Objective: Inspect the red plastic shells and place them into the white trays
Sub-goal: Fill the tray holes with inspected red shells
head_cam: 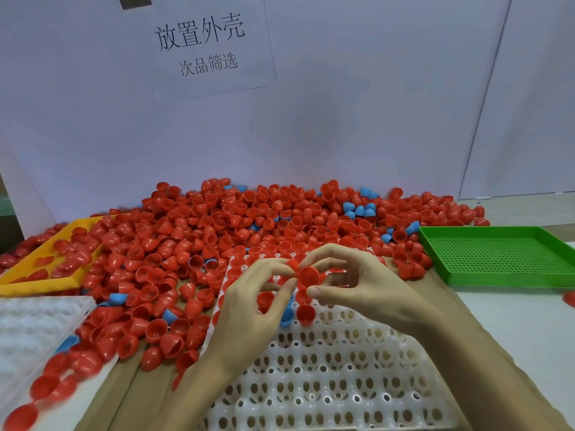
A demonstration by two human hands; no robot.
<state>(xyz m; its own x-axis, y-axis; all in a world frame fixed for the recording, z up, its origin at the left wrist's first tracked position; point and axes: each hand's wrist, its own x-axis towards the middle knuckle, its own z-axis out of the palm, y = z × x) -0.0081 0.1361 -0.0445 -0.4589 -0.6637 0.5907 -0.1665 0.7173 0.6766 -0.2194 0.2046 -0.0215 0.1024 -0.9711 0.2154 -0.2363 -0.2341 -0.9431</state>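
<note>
Pinching one red shell [308, 276]: two hands; two white trays [342, 368]; one green tray [497, 259]

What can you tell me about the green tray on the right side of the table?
The green tray is a shallow rectangular tray, seemingly plastic, with a raised rim and a floor pierced by a fine grid of small holes. It lies flat on the table at the right, beside the pile of red shells. Nothing shows inside it. A few red shells lie against its left edge. Neither hand touches it.
</note>
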